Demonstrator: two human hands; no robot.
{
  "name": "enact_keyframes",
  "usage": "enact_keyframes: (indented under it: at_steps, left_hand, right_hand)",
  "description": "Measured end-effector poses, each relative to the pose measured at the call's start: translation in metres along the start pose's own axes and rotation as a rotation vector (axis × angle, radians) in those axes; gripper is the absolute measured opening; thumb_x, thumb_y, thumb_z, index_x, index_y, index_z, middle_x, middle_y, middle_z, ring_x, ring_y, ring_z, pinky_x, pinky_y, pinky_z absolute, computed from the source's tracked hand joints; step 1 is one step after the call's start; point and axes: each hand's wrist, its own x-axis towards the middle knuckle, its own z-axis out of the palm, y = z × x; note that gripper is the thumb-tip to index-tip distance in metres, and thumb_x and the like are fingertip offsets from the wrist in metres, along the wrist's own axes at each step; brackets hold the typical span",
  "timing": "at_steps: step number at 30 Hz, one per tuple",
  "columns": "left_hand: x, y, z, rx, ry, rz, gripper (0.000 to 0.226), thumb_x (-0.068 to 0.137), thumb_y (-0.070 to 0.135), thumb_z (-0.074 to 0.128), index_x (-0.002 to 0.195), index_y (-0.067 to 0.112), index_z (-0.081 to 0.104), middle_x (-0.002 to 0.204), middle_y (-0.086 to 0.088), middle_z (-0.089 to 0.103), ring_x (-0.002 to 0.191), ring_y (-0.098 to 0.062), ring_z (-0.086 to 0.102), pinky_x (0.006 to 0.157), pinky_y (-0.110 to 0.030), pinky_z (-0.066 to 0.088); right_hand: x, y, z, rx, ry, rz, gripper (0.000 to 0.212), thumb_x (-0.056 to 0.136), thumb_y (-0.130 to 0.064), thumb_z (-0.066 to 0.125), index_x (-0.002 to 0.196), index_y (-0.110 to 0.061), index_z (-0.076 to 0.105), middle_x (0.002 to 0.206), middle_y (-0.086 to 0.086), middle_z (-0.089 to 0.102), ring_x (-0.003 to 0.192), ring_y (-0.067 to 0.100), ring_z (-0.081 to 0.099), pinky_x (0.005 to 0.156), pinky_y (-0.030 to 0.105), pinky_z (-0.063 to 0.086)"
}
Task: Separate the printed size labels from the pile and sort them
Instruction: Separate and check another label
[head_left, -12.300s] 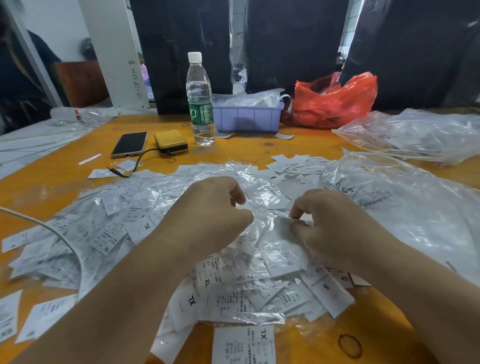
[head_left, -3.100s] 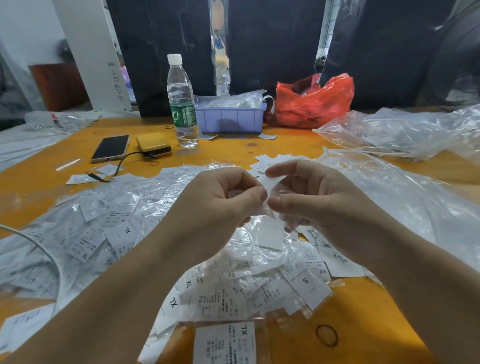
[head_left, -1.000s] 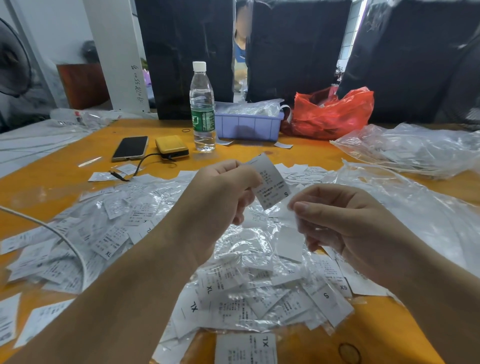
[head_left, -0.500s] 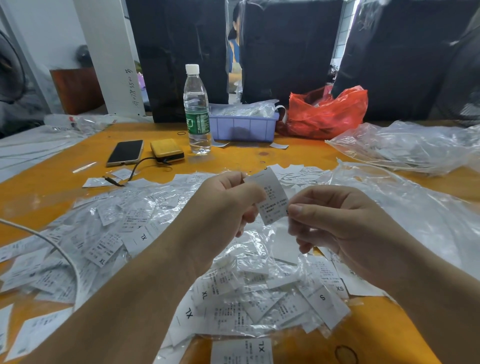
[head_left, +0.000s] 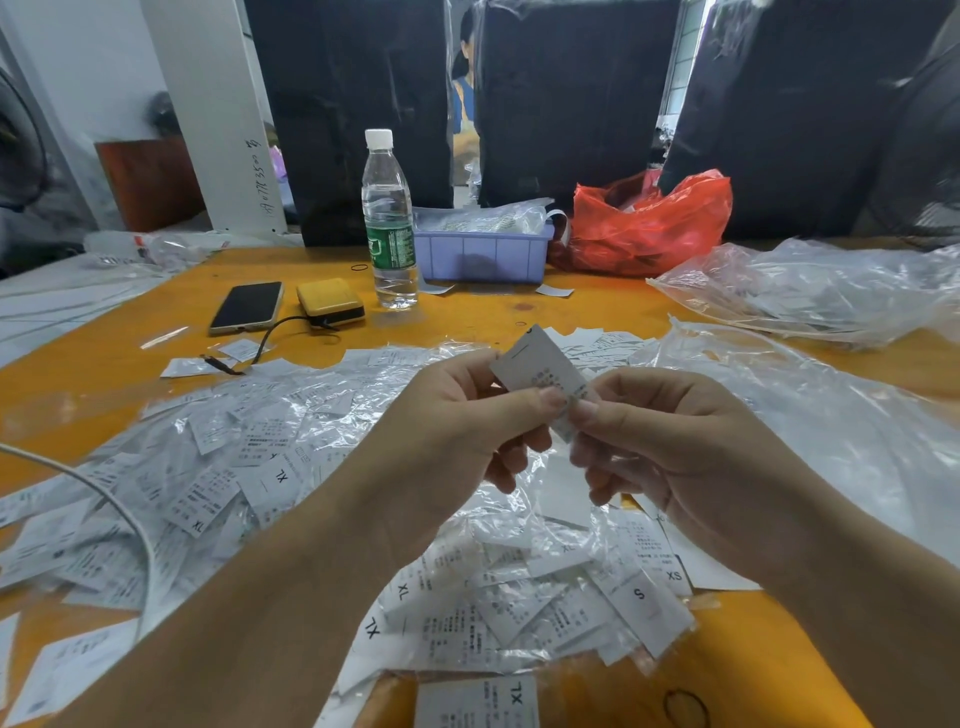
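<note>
Now both hands pinch one white label (head_left: 540, 371), raised above pile (head_left: 270, 467). Left hand (head_left: 457, 441) grasps label between thumb and curled fingers; right hand (head_left: 670, 447) pinches lower corner of label with thumb and forefinger, fingertips nearly touching left thumb. Pile of labels marked XL, S, XS lies on clear plastic on orange table (head_left: 104, 364). Behind: water bottle (head_left: 388, 223), phone (head_left: 247, 306), yellow case (head_left: 330, 301), purple tray (head_left: 483, 254), red bag (head_left: 649, 223).
</note>
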Motion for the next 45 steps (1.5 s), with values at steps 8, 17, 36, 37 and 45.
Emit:
enact_keyframes:
  at_steps: [8,17,36,37,45]
  left_hand:
    - [-0.003,0.002,0.003,-0.032,-0.077,-0.086,0.011,0.073,0.027,0.072,0.082,0.022,0.076,0.063,-0.001,0.062,0.048,-0.009,0.049,0.044,-0.019,0.041]
    - [-0.002,0.003,-0.002,-0.076,0.004,-0.101,0.012,0.065,0.028,0.073,0.075,0.022,0.077,0.058,0.002,0.058,0.046,-0.008,0.043,0.042,-0.018,0.036]
    - [-0.009,0.004,0.002,0.634,0.198,0.338,0.017,0.093,0.024,0.063,0.079,0.024,0.072,0.067,0.003,0.065,0.056,-0.016,0.054,0.047,-0.022,0.04]
    - [-0.009,0.003,0.003,0.653,0.184,0.334,0.017,0.094,0.027,0.062,0.08,0.026,0.072,0.068,0.004,0.065,0.058,-0.016,0.055,0.048,-0.021,0.04]
    - [-0.011,0.002,0.004,0.669,0.151,0.297,0.018,0.087,0.045,0.055,0.102,0.04,0.064,0.086,0.021,0.063,0.068,-0.004,0.061,0.056,-0.013,0.046]
  right_hand:
    - [0.0,0.002,0.002,0.014,0.102,-0.05,0.025,0.069,-0.024,0.071,0.08,-0.001,0.069,0.068,0.011,0.06,0.061,0.02,0.057,0.053,0.024,0.049]
    - [-0.002,-0.002,0.006,-0.035,0.083,-0.041,0.022,0.067,-0.016,0.074,0.085,-0.003,0.072,0.07,0.009,0.067,0.057,0.018,0.059,0.054,0.025,0.053]
    - [0.0,0.0,0.003,-0.086,0.13,-0.019,0.031,0.069,-0.026,0.07,0.085,-0.001,0.074,0.081,0.008,0.07,0.074,0.017,0.066,0.063,0.031,0.06]
    - [0.0,0.001,0.003,-0.095,0.139,-0.024,0.031,0.069,-0.027,0.07,0.085,-0.001,0.074,0.082,0.008,0.07,0.075,0.017,0.065,0.064,0.03,0.059]
    - [0.001,0.004,0.0,-0.203,0.231,-0.062,0.027,0.068,-0.039,0.071,0.081,-0.015,0.077,0.08,0.007,0.07,0.066,0.012,0.058,0.06,0.029,0.047]
